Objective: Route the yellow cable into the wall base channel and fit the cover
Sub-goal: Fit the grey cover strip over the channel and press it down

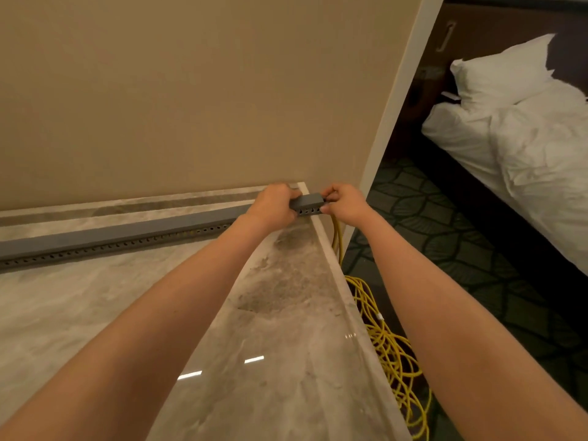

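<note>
Wall base channel [127, 233] runs along the wall to the corner, so both hands work its end: left hand [275, 205] clamps over it, probably steadying, right hand [345, 202] pinches the tip, and yellow cable [389, 345] drops just below those fingers into a loose pile.

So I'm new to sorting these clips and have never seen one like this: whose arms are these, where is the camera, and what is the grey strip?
There is no machine here: a person wears one camera on the head, so you look down along their bare arms. The left hand and right hand both grip the right end of a grey channel, a slotted strip lying along the foot of the wall on a marble floor. A yellow cable lies piled on the carpet to the right, one strand rising towards the right hand.
</note>
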{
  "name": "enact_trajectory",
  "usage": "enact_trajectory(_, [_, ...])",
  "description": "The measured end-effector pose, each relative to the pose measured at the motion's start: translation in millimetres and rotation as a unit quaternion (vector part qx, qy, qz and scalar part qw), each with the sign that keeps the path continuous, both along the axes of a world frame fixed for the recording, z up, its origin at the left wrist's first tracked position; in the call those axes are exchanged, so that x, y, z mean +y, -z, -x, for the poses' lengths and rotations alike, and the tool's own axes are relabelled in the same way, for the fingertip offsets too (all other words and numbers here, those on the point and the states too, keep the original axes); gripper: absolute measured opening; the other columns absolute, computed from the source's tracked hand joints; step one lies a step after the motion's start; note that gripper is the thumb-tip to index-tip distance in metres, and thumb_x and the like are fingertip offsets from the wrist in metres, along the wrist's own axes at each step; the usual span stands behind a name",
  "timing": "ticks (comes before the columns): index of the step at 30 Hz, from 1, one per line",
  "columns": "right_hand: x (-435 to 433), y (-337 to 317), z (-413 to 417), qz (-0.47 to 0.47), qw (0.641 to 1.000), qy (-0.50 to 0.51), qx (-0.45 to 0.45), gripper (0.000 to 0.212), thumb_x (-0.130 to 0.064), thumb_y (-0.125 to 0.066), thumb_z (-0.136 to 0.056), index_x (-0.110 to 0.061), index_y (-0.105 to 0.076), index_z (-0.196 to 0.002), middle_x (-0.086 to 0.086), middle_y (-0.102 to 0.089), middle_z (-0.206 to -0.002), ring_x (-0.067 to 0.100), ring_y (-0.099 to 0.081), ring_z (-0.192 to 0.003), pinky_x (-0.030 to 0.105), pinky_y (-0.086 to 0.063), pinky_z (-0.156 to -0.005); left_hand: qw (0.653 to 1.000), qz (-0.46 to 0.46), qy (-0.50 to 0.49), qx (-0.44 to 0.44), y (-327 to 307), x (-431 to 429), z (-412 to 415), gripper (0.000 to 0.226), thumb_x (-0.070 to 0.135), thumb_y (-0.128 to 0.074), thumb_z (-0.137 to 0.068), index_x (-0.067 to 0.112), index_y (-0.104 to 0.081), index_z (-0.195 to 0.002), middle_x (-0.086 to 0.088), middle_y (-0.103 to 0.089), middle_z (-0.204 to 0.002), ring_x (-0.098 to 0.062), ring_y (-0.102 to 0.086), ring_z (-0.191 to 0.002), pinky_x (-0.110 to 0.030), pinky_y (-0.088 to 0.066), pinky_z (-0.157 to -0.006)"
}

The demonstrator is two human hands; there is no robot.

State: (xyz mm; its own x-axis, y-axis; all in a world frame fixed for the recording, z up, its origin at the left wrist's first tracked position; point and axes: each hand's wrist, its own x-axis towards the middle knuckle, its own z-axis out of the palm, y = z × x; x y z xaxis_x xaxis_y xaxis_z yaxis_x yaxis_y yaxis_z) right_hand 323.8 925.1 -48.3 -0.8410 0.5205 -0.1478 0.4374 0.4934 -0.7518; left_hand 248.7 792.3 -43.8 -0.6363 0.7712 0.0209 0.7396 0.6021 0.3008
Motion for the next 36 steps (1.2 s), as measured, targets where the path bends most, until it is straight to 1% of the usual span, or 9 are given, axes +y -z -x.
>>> enact_trajectory(3, [8,-1,0,0.039,0.999,-0.008,0.012,0.04,0.006,-0.063,-0.082,0.01,-0.05,-0.12,0.026,-0.06,-0.121,0.023,-0.057,-0.099,0.025,-0.046,-0.079,1.0,0.002,-0.004,-0.009,-3,4,-2,0.036,0.009,-0.053,-0.086,0.012,-0.06,-0.122,-0.015,-0.063,-0.114,-0.033,-0.056,-0.105,-0.032,-0.043,-0.081])
enact_trajectory(7, [14,0,0,0.078,0.997,-0.018,0.012,0.039,0.008,-0.064,-0.081,0.011,-0.05,-0.118,0.025,-0.062,-0.115,0.029,-0.06,-0.106,0.025,-0.048,-0.081,1.0,0.013,-0.016,0.006,-2,10,-7,0.036,0.008,-0.052,-0.086,0.01,-0.06,-0.121,-0.017,-0.062,-0.112,-0.033,-0.056,-0.105,-0.033,-0.043,-0.079])
enact_trajectory(11, [20,2,7,0.17,0.985,-0.002,-0.007,0.032,0.008,-0.055,-0.083,-0.008,-0.053,-0.111,0.014,-0.056,-0.11,0.022,-0.054,-0.097,0.027,-0.046,-0.08,1.0,0.009,-0.025,0.008,-1,9,-7,0.037,0.008,-0.051,-0.086,0.012,-0.061,-0.122,-0.016,-0.063,-0.112,-0.033,-0.056,-0.105,-0.031,-0.043,-0.077])
enact_trajectory(13, [18,2,13,0.23,0.972,0.048,-0.016,0.013,-0.004,-0.046,-0.091,-0.01,-0.052,-0.102,0.011,-0.056,-0.097,0.018,-0.051,-0.078,0.025,-0.043,-0.07,1.0,0.005,-0.028,0.007,-1,9,-7,0.039,0.008,-0.051,-0.087,0.012,-0.06,-0.124,-0.016,-0.063,-0.114,-0.033,-0.056,-0.107,-0.031,-0.044,-0.08])
enact_trajectory(14, [15,1,17,0.236,0.969,0.067,-0.021,0.014,-0.014,-0.039,-0.096,-0.008,-0.052,-0.095,0.008,-0.054,-0.087,0.016,-0.047,-0.07,0.026,-0.041,-0.067,1.0,0.003,-0.029,0.006,-1,9,-7,0.039,0.009,-0.051,-0.087,0.013,-0.059,-0.125,-0.016,-0.063,-0.115,-0.033,-0.056,-0.108,-0.031,-0.044,-0.082])
enact_trajectory(16, [11,2,26,0.207,0.974,0.082,-0.034,0.033,-0.021,-0.027,-0.101,-0.01,-0.046,-0.077,0.007,-0.047,-0.074,0.015,-0.043,-0.062,0.027,-0.04,-0.064,1.0,0.002,-0.027,0.003,-2,9,-8,0.04,0.009,-0.051,-0.088,0.013,-0.058,-0.127,-0.016,-0.062,-0.117,-0.033,-0.056,-0.109,-0.031,-0.044,-0.084])
enact_trajectory(19, [3,6,35,0.147,0.985,0.072,-0.051,0.033,-0.013,-0.026,-0.101,-0.006,-0.042,-0.072,0.012,-0.045,-0.072,0.018,-0.044,-0.056,0.025,-0.037,-0.052,1.0,0.0,-0.018,-0.004,-2,8,-7,0.038,0.009,-0.051,-0.088,0.012,-0.06,-0.125,-0.016,-0.064,-0.114,-0.033,-0.057,-0.106,-0.033,-0.045,-0.082])
enact_trajectory(22, [1,6,37,0.123,0.988,0.064,-0.071,0.038,-0.011,-0.024,-0.101,-0.008,-0.037,-0.066,0.012,-0.043,-0.067,0.018,-0.042,-0.055,0.025,-0.034,-0.049,1.0,0.003,-0.013,-0.002,-1,8,-7,0.035,0.009,-0.05,-0.087,0.011,-0.061,-0.12,-0.016,-0.064,-0.109,-0.033,-0.057,-0.102,-0.032,-0.045,-0.077])
enact_trajectory(36, [-4,-4,49,0.029,0.98,0.024,-0.196,0.035,-0.012,-0.029,-0.097,-0.005,-0.042,-0.066,0.012,-0.046,-0.065,0.019,-0.043,-0.053,0.027,-0.036,-0.047,1.0,0.025,-0.016,-0.003,1,12,-3,0.035,0.01,-0.05,-0.088,0.012,-0.06,-0.122,-0.015,-0.064,-0.111,-0.033,-0.057,-0.105,-0.033,-0.044,-0.08])
